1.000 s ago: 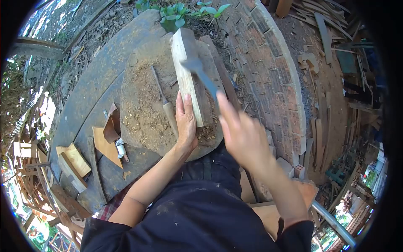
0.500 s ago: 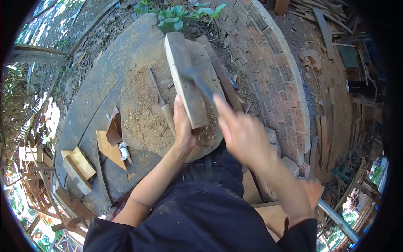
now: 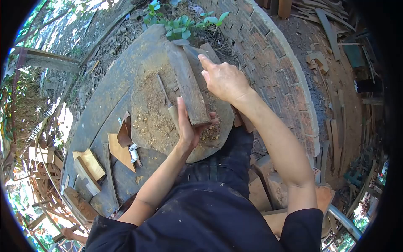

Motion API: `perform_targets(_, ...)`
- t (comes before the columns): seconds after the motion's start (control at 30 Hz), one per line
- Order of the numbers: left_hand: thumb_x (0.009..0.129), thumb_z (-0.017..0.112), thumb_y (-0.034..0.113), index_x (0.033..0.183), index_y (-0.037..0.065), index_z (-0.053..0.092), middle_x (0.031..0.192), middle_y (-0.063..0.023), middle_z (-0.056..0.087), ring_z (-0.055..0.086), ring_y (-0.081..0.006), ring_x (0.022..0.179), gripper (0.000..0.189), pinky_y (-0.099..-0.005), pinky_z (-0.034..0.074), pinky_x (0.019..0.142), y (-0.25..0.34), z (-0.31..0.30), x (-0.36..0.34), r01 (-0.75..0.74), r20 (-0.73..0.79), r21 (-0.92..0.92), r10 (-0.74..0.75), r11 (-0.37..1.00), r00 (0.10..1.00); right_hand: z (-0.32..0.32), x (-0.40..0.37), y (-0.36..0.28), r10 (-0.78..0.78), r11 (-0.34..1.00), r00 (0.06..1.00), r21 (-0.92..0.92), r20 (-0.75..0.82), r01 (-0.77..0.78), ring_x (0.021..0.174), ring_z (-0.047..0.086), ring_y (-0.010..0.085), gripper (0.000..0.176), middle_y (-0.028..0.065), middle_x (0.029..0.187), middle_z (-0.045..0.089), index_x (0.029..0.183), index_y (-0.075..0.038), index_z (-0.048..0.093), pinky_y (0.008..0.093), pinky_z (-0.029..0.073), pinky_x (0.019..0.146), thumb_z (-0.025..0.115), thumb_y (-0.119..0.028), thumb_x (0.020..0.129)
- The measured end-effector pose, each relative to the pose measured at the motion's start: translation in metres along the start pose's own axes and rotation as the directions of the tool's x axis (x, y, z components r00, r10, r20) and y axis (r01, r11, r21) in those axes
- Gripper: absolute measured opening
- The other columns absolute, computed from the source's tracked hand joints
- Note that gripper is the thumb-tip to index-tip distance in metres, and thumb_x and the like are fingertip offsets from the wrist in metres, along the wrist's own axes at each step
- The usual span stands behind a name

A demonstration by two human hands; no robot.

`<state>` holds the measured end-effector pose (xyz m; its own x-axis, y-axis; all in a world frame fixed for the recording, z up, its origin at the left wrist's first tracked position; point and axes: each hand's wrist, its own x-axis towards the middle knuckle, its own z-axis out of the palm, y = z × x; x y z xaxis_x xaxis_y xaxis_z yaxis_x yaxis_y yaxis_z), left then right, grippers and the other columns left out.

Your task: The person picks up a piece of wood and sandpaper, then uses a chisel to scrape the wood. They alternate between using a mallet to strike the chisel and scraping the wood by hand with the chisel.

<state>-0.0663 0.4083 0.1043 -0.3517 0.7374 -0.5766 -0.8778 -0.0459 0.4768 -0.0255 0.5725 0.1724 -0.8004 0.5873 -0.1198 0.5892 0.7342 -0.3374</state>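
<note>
A weathered wooden plank (image 3: 187, 86) lies tilted across a round chopping block (image 3: 145, 109) covered in sawdust and chips. My left hand (image 3: 188, 126) grips the plank's near end from below, thumb on the left side. My right hand (image 3: 223, 78) is over the plank's far right side, fingers curled and pointing left. Its fist closes on the handle of a chopping blade, of which only a grey bit (image 3: 191, 51) shows past the fingers. A chisel (image 3: 167, 100) with a pale wooden handle lies on the block just left of the plank.
Wood offcuts (image 3: 89, 166), a brown scrap (image 3: 121, 149) and a small roll (image 3: 134, 153) lie on the dark boards at the left. A curved brick wall (image 3: 277, 63) runs along the right, with timber scraps (image 3: 331, 126) beyond. Green plants (image 3: 180, 23) grow behind the block.
My right hand swung from near my body, blade raised, forward and down to the plank's far end. The plank rolled from its pale face to its darker one. My left hand kept its grip.
</note>
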Motion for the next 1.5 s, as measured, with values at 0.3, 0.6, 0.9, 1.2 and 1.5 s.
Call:
perform_targets(0.3,0.097,0.046,0.065,0.138,0.011,0.041,0.113,-0.0122,0.060,0.070,-0.0279,0.086,0.068,-0.0430,0.062,0.072,-0.003,-0.022,0.004,-0.061,0.011,0.113,0.061,0.992,0.998,-0.018,-0.122,0.006,-0.085,0.941,0.995,0.333,0.045,0.065,0.079,0.068,0.0457,0.059,0.0256,0.094,0.070,0.154,-0.011,0.036,0.0525,0.054,0.072,0.056,-0.018,0.098)
perform_targets(0.6,0.103,0.046,0.052,0.145,0.017,0.036,0.107,-0.0101,0.063,0.068,-0.0219,0.075,0.056,-0.0372,0.060,0.062,-0.014,-0.019,0.010,-0.125,-0.008,0.165,0.128,0.978,0.992,-0.011,-0.068,-0.004,-0.010,0.988,0.999,0.153,0.048,0.002,0.078,0.068,0.0471,0.046,0.0275,0.082,0.068,0.146,-0.014,0.047,0.0562,0.054,0.070,0.052,-0.022,0.101)
perform_targets(0.9,0.104,0.036,0.058,0.138,0.006,0.049,0.123,-0.0150,0.065,0.068,-0.0260,0.101,0.064,-0.0425,0.055,0.091,-0.022,-0.008,0.011,-0.184,-0.097,0.030,0.186,0.982,0.978,-0.006,-0.111,-0.019,-0.114,0.993,0.994,0.026,0.004,0.113,0.059,0.068,0.0379,0.054,0.0196,0.071,0.065,0.150,-0.012,0.041,0.0494,0.057,0.053,0.056,-0.021,0.098)
perform_targets(1.2,0.112,0.027,0.038,0.154,0.006,0.034,0.147,-0.0087,0.048,0.045,-0.0209,0.137,0.054,-0.0378,0.035,0.116,-0.037,-0.015,0.026,-0.442,-0.022,0.310,0.471,0.842,0.882,0.000,-0.049,-0.027,-0.064,0.993,0.996,-0.108,-0.067,0.056,0.060,0.069,0.0382,0.055,0.0186,0.074,0.065,0.151,-0.020,0.042,0.0495,0.058,0.056,0.057,-0.023,0.098)
perform_targets(1.5,0.112,0.026,0.038,0.155,0.003,0.028,0.148,-0.0138,0.045,0.045,-0.0223,0.136,0.055,-0.0368,0.036,0.115,-0.036,-0.012,0.023,-0.394,-0.126,0.405,0.477,0.825,0.870,-0.044,-0.161,-0.036,-0.011,0.970,0.977,-0.234,0.215,0.062,0.053,0.067,0.0316,0.063,0.0156,0.069,0.060,0.154,-0.019,0.039,0.0436,0.056,0.048,0.058,-0.016,0.094)
